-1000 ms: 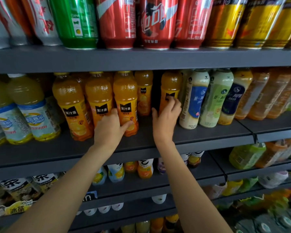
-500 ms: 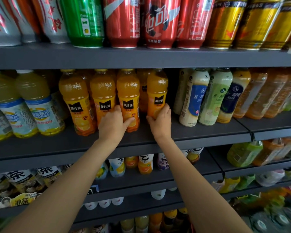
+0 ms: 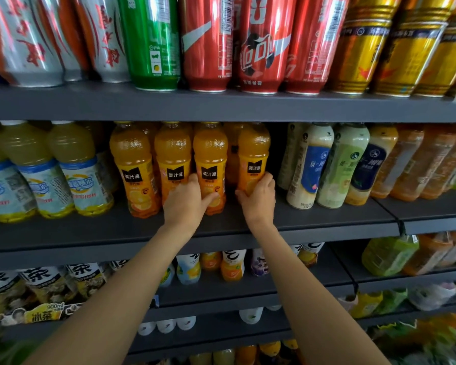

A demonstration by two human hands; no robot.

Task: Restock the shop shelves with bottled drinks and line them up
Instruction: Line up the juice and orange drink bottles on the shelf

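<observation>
Several orange juice bottles with black labels stand in a front row on the dark grey middle shelf (image 3: 313,222). My left hand (image 3: 186,200) grips the base of the third bottle (image 3: 210,156), thumb across its lower front. My right hand (image 3: 258,194) grips the lower part of the rightmost orange bottle (image 3: 253,154), which stands slightly apart from the row, with a narrow gap to its left. More orange bottles stand behind, partly hidden.
Pale yellow bottles with blue labels (image 3: 77,177) stand left of the row; white and green milk-tea bottles (image 3: 311,164) stand right. Red, green and gold cans (image 3: 258,43) fill the shelf above. Lower shelves hold more bottled drinks (image 3: 232,264).
My right hand pulled an orange bottle from deeper on the shelf forward and left into the front row. My left hand stayed on the third bottle. The camera moved closer.
</observation>
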